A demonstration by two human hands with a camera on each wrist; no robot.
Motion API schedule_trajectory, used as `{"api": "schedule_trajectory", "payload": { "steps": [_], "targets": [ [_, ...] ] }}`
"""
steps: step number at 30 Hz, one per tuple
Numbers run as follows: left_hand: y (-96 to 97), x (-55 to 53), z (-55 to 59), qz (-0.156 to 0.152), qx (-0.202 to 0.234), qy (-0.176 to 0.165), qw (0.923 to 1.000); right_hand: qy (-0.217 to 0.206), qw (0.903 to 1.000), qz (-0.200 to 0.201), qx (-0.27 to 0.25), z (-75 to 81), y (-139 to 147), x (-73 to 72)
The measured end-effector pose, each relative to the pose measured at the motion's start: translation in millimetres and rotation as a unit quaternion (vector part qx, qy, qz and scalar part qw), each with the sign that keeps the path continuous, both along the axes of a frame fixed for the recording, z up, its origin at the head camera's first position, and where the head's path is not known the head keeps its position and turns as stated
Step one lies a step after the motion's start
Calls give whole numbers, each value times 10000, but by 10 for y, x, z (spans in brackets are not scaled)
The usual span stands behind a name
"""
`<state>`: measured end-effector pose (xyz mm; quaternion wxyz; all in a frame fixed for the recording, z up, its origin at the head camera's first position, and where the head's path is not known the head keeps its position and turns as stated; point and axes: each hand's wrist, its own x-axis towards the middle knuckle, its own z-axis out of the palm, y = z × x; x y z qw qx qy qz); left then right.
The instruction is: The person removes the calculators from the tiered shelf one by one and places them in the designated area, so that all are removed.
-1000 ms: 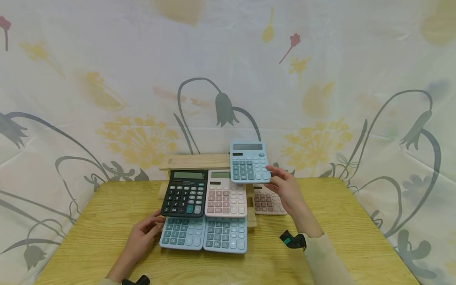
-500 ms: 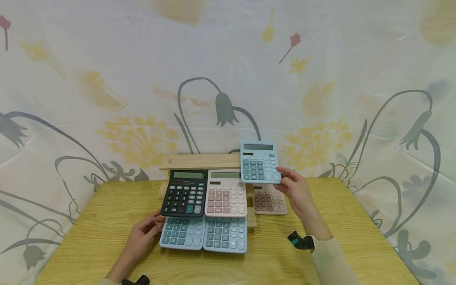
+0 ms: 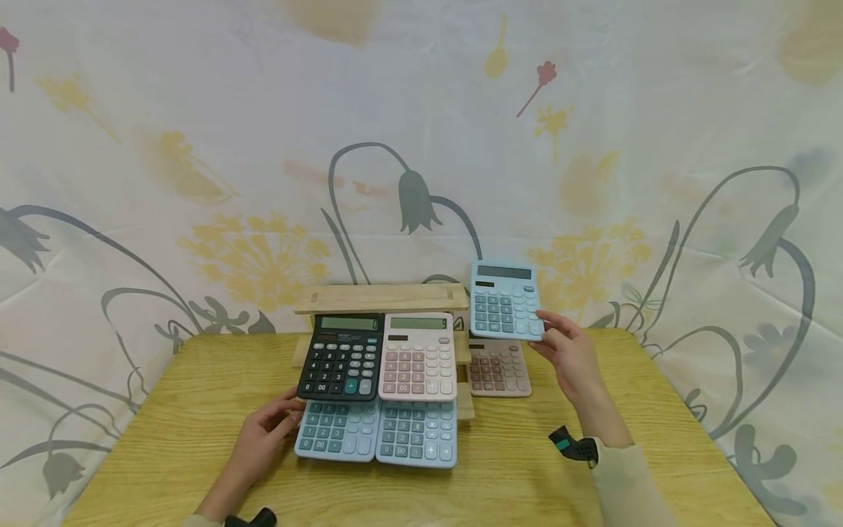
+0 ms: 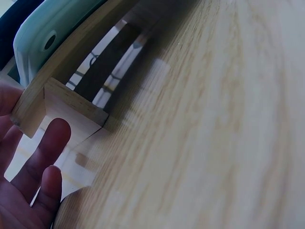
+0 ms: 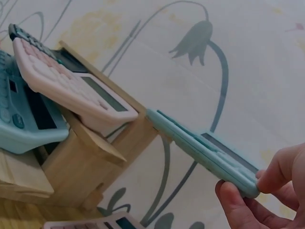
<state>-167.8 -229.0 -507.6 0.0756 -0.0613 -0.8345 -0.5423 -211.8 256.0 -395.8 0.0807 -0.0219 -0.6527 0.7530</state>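
Observation:
My right hand [image 3: 574, 360] pinches a light blue calculator [image 3: 506, 301] at its right edge, thumb and fingertips on opposite faces in the right wrist view. The calculator is held up beside the right end of a tiered wooden rack [image 3: 382, 298], keys facing me. My left hand [image 3: 262, 439] is at the rack's lower left corner, fingers around the end of a wooden slat [image 4: 31, 112]. On the rack's upper tier lean a black calculator [image 3: 341, 359] and a pale pink calculator [image 3: 418, 359]. Two light blue calculators [image 3: 337, 433] lie on the lower tier, partly covered by the upper ones.
Another pink calculator [image 3: 499, 372] lies on the wood-grain table [image 3: 217, 373] right of the rack, partly overlapped by the held one in the head view. A flower-print cloth [image 3: 263, 146] hangs behind. The rack's bare top slat stands behind the upper calculators.
The right hand has carried the light blue calculator rightward, from in front of the rack's right end to beyond it. More of the pink calculator's display and the top slat show. Left hand unmoved.

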Motion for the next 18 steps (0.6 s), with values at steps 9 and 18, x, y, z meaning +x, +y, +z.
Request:
{"api": "schedule_trajectory", "payload": {
  "steps": [9, 18],
  "targets": [
    [-4, -3, 11, 10, -138, -24, 9999, -266, 9991, -317, 96, -149, 247, 14],
    [13, 2, 9, 40, -95, 32, 9999, -479, 9975, -522, 32, -284, 473, 73]
  ]
}}
